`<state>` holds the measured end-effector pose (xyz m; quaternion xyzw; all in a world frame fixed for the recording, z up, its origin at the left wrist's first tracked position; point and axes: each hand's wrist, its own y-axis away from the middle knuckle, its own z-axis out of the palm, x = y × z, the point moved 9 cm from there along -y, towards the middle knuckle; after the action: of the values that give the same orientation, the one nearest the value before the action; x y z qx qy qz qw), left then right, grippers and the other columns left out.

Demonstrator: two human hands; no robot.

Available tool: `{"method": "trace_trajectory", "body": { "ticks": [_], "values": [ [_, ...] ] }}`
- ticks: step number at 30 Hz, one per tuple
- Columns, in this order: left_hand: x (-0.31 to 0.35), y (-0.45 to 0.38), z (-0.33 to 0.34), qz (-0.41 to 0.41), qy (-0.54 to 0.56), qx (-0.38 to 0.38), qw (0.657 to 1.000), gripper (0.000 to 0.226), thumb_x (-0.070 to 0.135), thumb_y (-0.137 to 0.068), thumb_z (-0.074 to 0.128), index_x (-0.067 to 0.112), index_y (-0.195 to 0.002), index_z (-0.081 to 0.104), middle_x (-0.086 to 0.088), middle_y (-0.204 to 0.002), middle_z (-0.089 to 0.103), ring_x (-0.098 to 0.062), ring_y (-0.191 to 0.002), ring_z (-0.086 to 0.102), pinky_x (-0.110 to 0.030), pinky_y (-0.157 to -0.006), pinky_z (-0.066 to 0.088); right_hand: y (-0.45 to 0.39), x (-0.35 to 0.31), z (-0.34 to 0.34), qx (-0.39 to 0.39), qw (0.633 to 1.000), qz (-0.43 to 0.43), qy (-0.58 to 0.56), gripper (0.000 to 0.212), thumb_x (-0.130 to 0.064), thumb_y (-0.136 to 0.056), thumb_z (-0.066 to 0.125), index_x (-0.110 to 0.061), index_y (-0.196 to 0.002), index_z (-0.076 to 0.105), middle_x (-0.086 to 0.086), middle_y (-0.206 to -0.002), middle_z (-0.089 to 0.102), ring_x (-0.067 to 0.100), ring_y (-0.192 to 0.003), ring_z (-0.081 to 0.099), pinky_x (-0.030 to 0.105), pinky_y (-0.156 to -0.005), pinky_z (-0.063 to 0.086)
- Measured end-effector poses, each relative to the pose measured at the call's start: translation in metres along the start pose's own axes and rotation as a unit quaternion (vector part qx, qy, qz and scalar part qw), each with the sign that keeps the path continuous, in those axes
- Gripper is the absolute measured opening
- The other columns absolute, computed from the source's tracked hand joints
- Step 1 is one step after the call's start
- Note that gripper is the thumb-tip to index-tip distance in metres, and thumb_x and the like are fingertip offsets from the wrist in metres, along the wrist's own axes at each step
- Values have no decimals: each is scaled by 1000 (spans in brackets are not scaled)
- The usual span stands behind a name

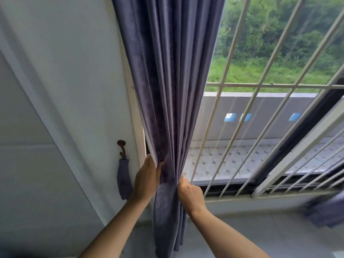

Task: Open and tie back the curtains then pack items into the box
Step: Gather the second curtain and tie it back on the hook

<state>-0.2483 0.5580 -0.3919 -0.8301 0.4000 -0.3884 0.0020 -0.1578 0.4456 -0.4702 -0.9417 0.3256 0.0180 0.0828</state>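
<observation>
A blue-grey velvet curtain [167,90] hangs gathered into a narrow bunch at the left side of the window. My left hand [147,179] grips its left edge with the fingers curled behind the fabric. My right hand [189,192] pinches the folds on its right side. A matching fabric tie-back [123,179] dangles from a dark wall hook [121,146], just left of my left hand. No box is in view.
White window bars [260,108] cover the glass on the right, with a tiled ledge and greenery outside. Part of a second curtain [325,211] shows at the lower right. A pale wall [55,90] fills the left.
</observation>
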Motion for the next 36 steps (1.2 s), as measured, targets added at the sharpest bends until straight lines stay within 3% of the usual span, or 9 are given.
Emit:
{"method": "trace_trajectory", "body": {
  "ticks": [6,9,12,15,20,24,27,32,36],
  "values": [
    [-11,-6,3,58,60,-21,996,31,24,-96,46,2,-117,53,-10,-101,68,-17,-91,66,4,-73,40,4,-16,20,-32,999,-9,-2,84,11,-35,79,1,-113,48,2,-47,46,19,-22,42,19,-27,21],
    [3,-12,15,77,53,-15,995,6,13,-93,58,9,-89,59,0,-82,65,-7,-73,61,-11,-68,51,9,-25,31,-37,999,0,8,82,13,-37,73,9,-118,62,3,-46,48,21,-23,45,23,-25,28],
    [-1,-17,32,-11,75,-14,997,10,13,-90,58,8,-81,57,-3,-78,65,-15,-72,64,-26,-64,54,4,-31,29,-55,998,27,25,55,11,-41,77,7,-95,70,4,-44,49,24,-26,49,27,-25,33],
    [-8,-19,34,-5,75,-2,997,18,15,-90,56,14,-73,49,2,-72,59,-6,-63,56,-24,-58,51,-1,-30,24,-78,995,17,62,36,8,-73,66,6,-108,62,9,-60,61,31,-48,65,34,-39,46],
    [-8,-15,24,31,72,1,997,29,14,-92,60,20,-68,43,11,-65,47,4,-54,46,-6,-55,36,-5,-28,31,-96,994,47,30,45,10,-55,77,9,-98,67,6,-45,51,28,-30,54,32,-28,41],
    [-18,-12,19,8,79,14,997,26,16,-92,58,17,-68,48,14,-59,44,4,-51,44,-4,-52,33,-8,-26,29,-122,990,56,33,86,10,-65,71,8,-142,31,6,-55,50,27,-38,57,30,-34,34],
    [-22,-6,15,1,90,17,996,25,19,-92,60,11,-69,54,12,-59,47,4,-49,43,-5,-51,35,-10,-26,28,-41,998,3,43,74,8,-92,36,0,-146,-13,8,-86,60,29,-74,69,36,-55,43],
    [-7,2,14,7,108,-13,994,22,15,-90,60,23,-72,51,15,-64,51,2,-56,51,-3,-56,37,-12,-15,32,-51,996,52,49,73,9,-80,56,0,-147,30,8,-66,60,27,-48,64,30,-41,32],
    [-1,6,23,18,151,-77,985,11,23,-85,59,20,-94,61,7,-88,64,-4,-78,61,-21,-72,53,-18,-18,30,-17,999,33,21,69,12,-41,81,6,-109,68,6,-41,42,23,-20,40,19,-33,19]
  ]
}}
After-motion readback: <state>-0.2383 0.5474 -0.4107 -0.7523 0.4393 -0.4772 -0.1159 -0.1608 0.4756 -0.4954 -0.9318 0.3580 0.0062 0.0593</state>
